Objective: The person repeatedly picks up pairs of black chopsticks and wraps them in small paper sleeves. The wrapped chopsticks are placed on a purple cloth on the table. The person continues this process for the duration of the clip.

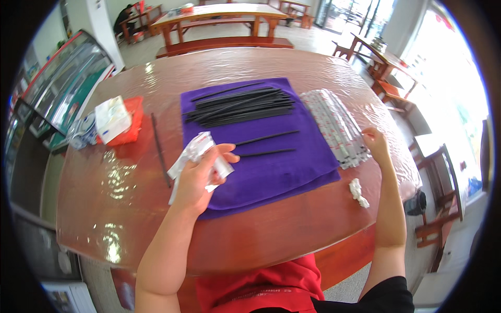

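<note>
My left hand (pixel 203 172) is closed around crumpled clear-and-white plastic sleeves (pixel 201 146) above the near left part of a purple cloth (pixel 270 172). A pile of black sticks (pixel 242 105), likely chopsticks, lies on the cloth's far half. Two separate black sticks (pixel 268 152) lie nearer, their left ends close to my left fingers. My right hand (pixel 375 143) is at the right edge of a row of sticks in printed clear wrappers (pixel 332 125), its fingertips bent together; whether they pinch a wrapper cannot be told.
One black stick (pixel 159 150) lies left of the cloth on the plastic-covered table (pixel 129 203). Further left are a red basket (pixel 135 121), a white packet (pixel 112 119) and a blue-and-white item (pixel 83 131). Crumpled white tissue (pixel 358 192) sits near the right edge. A person (pixel 124 19) sits far off.
</note>
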### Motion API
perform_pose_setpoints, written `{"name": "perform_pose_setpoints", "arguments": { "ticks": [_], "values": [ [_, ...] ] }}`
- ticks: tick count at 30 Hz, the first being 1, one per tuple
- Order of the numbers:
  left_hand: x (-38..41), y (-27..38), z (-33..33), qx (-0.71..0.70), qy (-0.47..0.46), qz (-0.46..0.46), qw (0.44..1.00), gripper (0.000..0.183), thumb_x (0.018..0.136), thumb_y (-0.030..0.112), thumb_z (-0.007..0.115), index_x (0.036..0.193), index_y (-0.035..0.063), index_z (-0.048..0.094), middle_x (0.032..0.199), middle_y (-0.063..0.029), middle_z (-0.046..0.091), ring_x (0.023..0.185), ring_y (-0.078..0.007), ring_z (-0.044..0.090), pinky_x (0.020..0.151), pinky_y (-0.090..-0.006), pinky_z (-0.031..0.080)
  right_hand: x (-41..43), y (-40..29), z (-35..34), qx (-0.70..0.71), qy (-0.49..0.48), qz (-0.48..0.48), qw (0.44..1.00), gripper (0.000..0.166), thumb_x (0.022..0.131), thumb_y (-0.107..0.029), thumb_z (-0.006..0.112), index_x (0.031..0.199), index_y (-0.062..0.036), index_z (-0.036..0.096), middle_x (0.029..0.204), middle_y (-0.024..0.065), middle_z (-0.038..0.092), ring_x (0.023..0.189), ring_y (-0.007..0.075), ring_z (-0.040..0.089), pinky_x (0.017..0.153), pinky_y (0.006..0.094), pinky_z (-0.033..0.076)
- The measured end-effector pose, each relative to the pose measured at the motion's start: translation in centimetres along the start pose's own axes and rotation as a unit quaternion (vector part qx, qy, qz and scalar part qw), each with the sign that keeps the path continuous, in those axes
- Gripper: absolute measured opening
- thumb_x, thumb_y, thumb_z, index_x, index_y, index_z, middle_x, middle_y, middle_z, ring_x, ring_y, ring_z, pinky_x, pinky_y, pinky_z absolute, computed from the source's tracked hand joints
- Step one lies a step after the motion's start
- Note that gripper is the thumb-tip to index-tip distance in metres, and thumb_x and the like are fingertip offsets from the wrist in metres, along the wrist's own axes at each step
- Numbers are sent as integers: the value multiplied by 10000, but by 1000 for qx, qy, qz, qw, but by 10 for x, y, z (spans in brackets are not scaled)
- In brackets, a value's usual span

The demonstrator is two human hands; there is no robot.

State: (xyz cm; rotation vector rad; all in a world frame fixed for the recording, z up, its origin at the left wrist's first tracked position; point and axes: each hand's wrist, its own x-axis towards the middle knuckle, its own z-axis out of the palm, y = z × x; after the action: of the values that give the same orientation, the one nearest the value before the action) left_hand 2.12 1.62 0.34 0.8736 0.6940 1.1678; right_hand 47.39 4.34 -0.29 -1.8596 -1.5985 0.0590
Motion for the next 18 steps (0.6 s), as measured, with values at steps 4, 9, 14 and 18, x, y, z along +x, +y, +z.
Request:
{"name": "perform_pose_setpoints", "arguments": {
  "ticks": [4, 9, 14, 18],
  "values": [
    [3, -2, 5, -22, 6, 7, 1000, 289, 890, 264, 499, 988, 9, 593, 850, -75, 617, 543, -29, 364, 495, -184, 316, -20, -99, 21, 167, -69, -26, 983, 145, 823, -109, 523, 885, -17, 617, 844, 73, 638, 801, 139, 590, 719, 276, 455],
    [-2, 1, -2, -7, 27, 37, 999, 302, 896, 274, 488, 985, 5, 593, 738, -23, 561, 504, -26, 298, 476, -188, 265, -76, -232, 91, 390, -331, -62, 857, 233, 818, -149, 591, 993, 2, 571, 795, 51, 611, 729, 85, 558, 659, 230, 455],
    [-2, 2, 0, 12, 64, 51, 997, 287, 880, 267, 515, 988, 14, 599, 612, 54, 474, 509, -14, 301, 468, -186, 230, -81, -274, 113, 431, -345, -52, 832, 190, 826, -170, 582, 893, 8, 581, 709, 41, 603, 650, 75, 550, 592, 224, 446],
    [-1, 4, -1, 84, 92, 86, 989, 196, 820, 209, 590, 912, 36, 601, 645, 56, 495, 529, -15, 350, 474, -188, 267, -74, -270, 108, 395, -326, -45, 857, 180, 836, -166, 566, 806, 11, 575, 673, 39, 593, 629, 78, 546, 577, 219, 440]
  ]
}}
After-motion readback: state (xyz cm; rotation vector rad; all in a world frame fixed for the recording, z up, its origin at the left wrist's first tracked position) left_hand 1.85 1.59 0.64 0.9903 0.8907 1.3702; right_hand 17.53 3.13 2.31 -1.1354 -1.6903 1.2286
